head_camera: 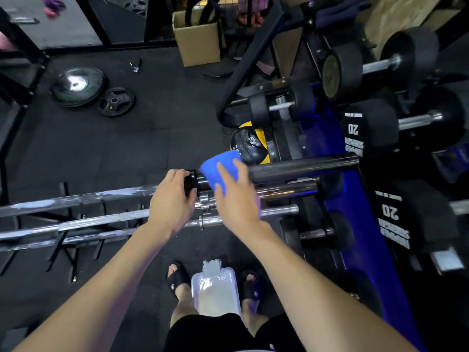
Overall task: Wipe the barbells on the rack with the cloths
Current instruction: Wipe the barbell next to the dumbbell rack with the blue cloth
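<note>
Several chrome barbells lie side by side on a low rack, running left to right. The top barbell (302, 167) has a dark sleeve on the right and a chalk-marked shaft on the left. My right hand (234, 196) presses a blue cloth (220, 171) around that sleeve, close to the black collar (190, 181). My left hand (172, 199) grips the black collar just left of the cloth. Two lower barbells (101, 219) rest below and nearer to me. The right hand is blurred.
A plastic tub (215, 293) with a pale cloth sits on the floor between my sandalled feet. A dumbbell rack (368, 128) with black 20 dumbbells stands at the right. Weight plates (78, 86) lie on the floor at far left, and a cardboard box (198, 38) stands beyond.
</note>
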